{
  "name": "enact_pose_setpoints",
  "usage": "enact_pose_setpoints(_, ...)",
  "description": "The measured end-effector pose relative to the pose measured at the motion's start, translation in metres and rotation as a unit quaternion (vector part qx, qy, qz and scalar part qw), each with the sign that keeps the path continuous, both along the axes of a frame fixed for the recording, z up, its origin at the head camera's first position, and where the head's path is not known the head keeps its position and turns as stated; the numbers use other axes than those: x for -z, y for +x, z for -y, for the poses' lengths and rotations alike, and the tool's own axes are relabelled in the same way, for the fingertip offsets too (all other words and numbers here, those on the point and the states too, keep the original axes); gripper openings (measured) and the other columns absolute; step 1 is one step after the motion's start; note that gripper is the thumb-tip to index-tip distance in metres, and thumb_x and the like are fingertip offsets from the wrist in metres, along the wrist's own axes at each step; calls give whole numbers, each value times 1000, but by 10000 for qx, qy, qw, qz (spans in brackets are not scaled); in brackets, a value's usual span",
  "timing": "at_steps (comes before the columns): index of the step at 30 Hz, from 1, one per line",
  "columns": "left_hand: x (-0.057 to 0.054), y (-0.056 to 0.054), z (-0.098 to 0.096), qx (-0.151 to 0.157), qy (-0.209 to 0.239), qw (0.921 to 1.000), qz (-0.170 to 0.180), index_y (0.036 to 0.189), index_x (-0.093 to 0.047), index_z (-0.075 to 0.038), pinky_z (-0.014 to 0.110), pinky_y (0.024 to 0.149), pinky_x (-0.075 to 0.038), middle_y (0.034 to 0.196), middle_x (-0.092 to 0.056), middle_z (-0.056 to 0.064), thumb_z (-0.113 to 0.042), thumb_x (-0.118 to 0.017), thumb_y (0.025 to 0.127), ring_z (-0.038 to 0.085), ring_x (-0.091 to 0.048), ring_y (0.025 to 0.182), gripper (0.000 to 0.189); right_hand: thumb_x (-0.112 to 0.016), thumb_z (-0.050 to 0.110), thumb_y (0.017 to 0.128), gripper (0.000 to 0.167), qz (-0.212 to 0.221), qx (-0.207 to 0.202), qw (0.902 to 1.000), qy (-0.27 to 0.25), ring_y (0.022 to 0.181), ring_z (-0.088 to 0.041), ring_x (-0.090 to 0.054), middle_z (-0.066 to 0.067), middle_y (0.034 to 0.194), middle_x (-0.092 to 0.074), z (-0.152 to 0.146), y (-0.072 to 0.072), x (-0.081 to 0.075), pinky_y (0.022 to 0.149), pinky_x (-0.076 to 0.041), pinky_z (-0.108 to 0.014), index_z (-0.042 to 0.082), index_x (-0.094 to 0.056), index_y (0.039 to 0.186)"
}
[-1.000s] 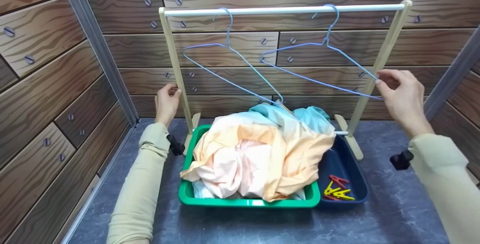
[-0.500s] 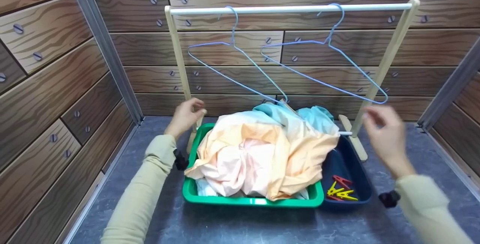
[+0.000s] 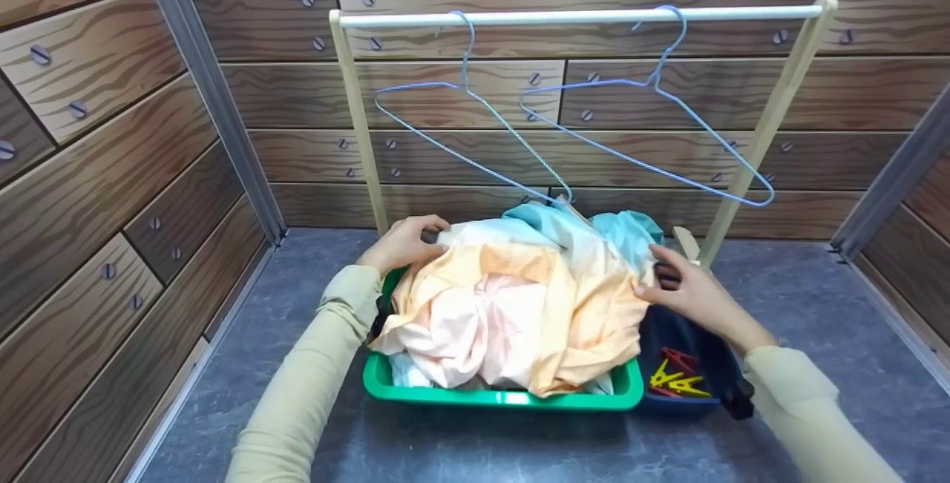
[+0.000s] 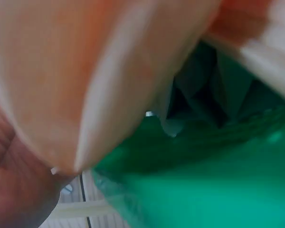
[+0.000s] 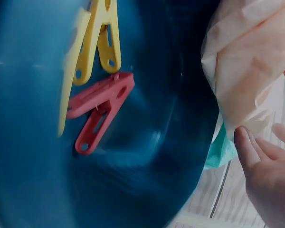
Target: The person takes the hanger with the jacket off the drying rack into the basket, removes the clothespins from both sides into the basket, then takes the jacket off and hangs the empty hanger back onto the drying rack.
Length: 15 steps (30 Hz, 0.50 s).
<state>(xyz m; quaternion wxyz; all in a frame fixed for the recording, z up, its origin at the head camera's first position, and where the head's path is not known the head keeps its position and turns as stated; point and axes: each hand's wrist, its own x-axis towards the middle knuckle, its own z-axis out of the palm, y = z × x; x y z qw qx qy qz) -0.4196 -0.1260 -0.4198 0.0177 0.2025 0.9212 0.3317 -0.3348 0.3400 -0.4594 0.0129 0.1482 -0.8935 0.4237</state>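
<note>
A heap of crumpled clothes in peach, pale pink and teal (image 3: 512, 305) fills the green basin (image 3: 505, 398). My left hand (image 3: 401, 244) touches the upper left of the heap, its fingers loosely bent and parted from the thumb. At the heap's right side, my right hand (image 3: 694, 291) touches the peach cloth (image 5: 251, 80) with fingers and thumb apart. In the left wrist view a fold of peach cloth (image 4: 61, 85) hides most of the left fingers. Two blue wire hangers, a left one (image 3: 475, 160) and a right one (image 3: 646, 164), hang above.
The hangers hang from a white rail (image 3: 564, 18) on a wooden stand (image 3: 787, 97) behind the basin. Right of the basin, a dark blue tub (image 5: 133, 190) holds several red and yellow clothes pegs (image 5: 102, 111). Wood-patterned panels (image 3: 119, 171) enclose the grey tabletop (image 3: 475, 446).
My right hand has let go of the right hanger and come down and left to the clothes. The left hand has moved from beside the stand's post down and right to the heap.
</note>
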Motion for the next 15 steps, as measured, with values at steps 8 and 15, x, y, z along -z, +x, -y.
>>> enact_pose_setpoints(8,3,-2,-19,395,-265,9988,103,137,-59,-14,43,102,-41,130,-61,13,-17,-70,90,29,-55,122,48,-74,28,89,77,178,-618,9976,236,104,-34,-62,-26,125,-59,17,-6,-2,81,-54,-43,-3,-37,148)
enact_pose_setpoints(15,5,-3,-33,818,-566,9950,48,155,-31,-29,43,98,-42,134,-58,15,-11,-53,100,33,-58,108,63,-68,14,92,62,594,-594,9963,-166,80,-22,-67,-23,113,-66,22,-7,-4,64,-56,-49,-7,-41,144)
